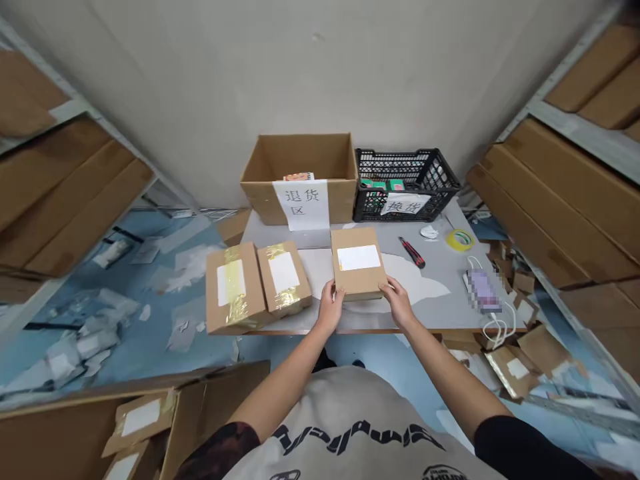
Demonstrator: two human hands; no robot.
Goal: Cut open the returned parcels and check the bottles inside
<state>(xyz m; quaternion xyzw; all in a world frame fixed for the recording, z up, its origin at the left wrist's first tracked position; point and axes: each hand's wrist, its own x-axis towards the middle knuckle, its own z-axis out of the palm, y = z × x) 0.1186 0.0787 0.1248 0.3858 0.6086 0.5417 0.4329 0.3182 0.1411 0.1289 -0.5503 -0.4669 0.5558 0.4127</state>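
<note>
The left hand and right hand grip the near edge of a cardboard parcel on the desk. Two taped parcels lie just beside the left hand.

We're riding on the person's head here: one camera looking forward and down, right above the left hand and right hand, out over the counter toward the wall, shelves leaning in at the edges.

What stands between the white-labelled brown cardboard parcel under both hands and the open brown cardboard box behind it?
Nothing visible stands there: the brown cardboard parcel lies straight in front of the open brown cardboard box.
</note>
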